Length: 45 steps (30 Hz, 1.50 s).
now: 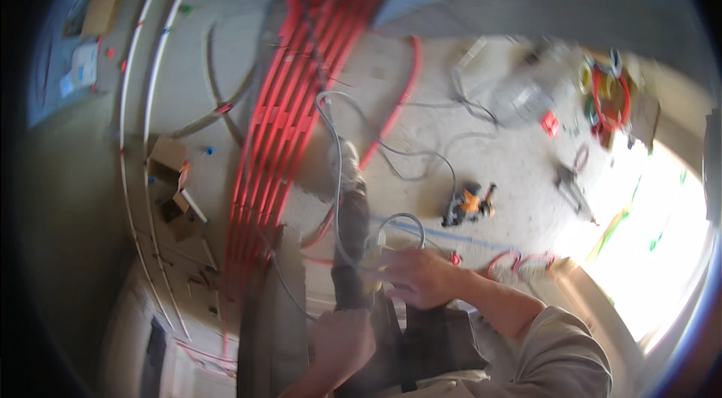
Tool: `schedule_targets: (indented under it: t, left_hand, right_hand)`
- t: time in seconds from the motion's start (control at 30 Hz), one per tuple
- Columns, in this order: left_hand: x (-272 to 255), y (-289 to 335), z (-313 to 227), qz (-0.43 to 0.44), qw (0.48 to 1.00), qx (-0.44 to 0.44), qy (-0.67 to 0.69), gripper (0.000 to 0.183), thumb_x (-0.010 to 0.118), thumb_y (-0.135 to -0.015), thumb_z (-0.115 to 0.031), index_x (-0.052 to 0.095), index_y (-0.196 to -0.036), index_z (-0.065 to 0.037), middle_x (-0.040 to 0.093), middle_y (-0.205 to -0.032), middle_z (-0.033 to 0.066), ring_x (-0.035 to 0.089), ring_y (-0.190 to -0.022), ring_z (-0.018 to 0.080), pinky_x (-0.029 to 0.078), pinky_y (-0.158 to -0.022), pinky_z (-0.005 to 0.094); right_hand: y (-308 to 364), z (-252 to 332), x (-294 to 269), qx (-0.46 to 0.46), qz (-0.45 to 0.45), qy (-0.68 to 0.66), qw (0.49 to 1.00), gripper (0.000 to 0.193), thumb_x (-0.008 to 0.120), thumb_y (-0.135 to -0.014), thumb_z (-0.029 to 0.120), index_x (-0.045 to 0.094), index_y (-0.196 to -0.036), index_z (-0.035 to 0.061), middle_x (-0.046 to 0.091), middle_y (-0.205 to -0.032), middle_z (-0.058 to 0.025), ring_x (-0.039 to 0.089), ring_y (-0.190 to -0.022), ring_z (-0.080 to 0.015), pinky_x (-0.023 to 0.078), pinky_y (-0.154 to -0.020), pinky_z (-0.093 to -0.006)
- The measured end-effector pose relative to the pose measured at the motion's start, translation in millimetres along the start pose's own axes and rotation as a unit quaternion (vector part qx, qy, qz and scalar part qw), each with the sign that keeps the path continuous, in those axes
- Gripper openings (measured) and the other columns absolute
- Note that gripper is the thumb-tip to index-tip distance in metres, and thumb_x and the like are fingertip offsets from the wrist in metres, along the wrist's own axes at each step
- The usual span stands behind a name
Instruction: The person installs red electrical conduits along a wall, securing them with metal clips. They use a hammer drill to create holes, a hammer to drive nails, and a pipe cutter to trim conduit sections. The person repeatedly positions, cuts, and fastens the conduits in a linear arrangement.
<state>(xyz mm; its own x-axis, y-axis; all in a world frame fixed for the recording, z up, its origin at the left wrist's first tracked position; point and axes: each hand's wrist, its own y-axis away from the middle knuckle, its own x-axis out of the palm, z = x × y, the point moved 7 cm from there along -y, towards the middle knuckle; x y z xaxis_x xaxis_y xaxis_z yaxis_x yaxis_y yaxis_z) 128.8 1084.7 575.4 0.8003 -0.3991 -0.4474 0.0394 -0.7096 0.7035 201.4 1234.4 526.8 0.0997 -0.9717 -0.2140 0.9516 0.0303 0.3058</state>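
Observation:
My right hand (425,276) is closed at the fingertips around a grey cable (340,217), next to a blurred, pale yellow piece that looks like a plug or socket (374,256). The cable loops up and away across the floor. Below and to the left, my left hand (344,341) makes a fist in front of my dark trouser leg (351,247); whatever may be inside it is hidden. Ahead on the floor sits an orange and black power tool (471,204), with a cable running toward it.
Several red pipes (278,127) run along the floor on the left, beside two long white pipes (154,74). An opened cardboard box (167,157) lies farther left. To the right are another hand tool (575,191), a red coil (613,101) and a bright opening (647,247).

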Motion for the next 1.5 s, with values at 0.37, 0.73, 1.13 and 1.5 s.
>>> schedule_targets:
  t: [0.37, 0.73, 1.13, 1.5]
  left_hand:
    - [130.6, 98.3, -255.9, 0.002, 0.940, 0.331, -0.087, 0.034, 0.068, -0.075, 0.003, 0.068, -0.108, 0.001, 0.057, -0.070, 0.0083, 0.055, -0.057, 0.0281, 0.041, -0.055, 0.0441]
    - [270.7, 102.4, -283.8, 0.088, 0.904, 0.294, -0.299, 0.024, 0.071, -0.092, -0.012, 0.076, -0.112, 0.000, 0.074, -0.115, 0.0169, 0.068, -0.114, 0.0371, 0.050, -0.092, 0.0474]
    - [219.0, 52.1, -83.4, 0.097, 0.874, 0.229, -0.418, 0.016, 0.067, -0.091, -0.020, 0.073, -0.089, -0.005, 0.074, -0.105, 0.0206, 0.061, -0.111, 0.0479, 0.049, -0.099, 0.0531]
    - [445.9, 124.9, -132.7, 0.235, 0.771, 0.273, -0.524, 0.016, 0.062, -0.089, -0.015, 0.067, -0.085, -0.001, 0.068, -0.085, 0.0235, 0.064, -0.089, 0.0463, 0.048, -0.081, 0.0583]
  right_hand:
    - [343.3, 76.0, 111.4, 0.039, -0.308, 0.062, 0.949, 0.022, 0.068, -0.079, 0.026, 0.066, -0.095, 0.0105, 0.066, -0.115, -0.0047, 0.058, -0.104, -0.0238, 0.046, -0.088, -0.0417]
    - [610.3, 110.5, 234.3, -0.011, -0.563, 0.012, 0.826, 0.023, 0.070, -0.079, 0.024, 0.068, -0.100, 0.0144, 0.067, -0.112, -0.0017, 0.056, -0.097, -0.0233, 0.043, -0.086, -0.0426]
    - [799.5, 157.5, 418.7, 0.129, -0.708, -0.231, 0.655, 0.019, 0.085, -0.076, 0.019, 0.079, -0.092, 0.0094, 0.072, -0.095, -0.0034, 0.056, -0.086, -0.0255, 0.038, -0.084, -0.0418]
    - [769.2, 46.8, 648.1, 0.489, -0.519, -0.166, 0.682, 0.012, 0.076, -0.084, 0.021, 0.069, -0.080, 0.0121, 0.068, -0.090, -0.0049, 0.062, -0.102, -0.0305, 0.045, -0.091, -0.0460]
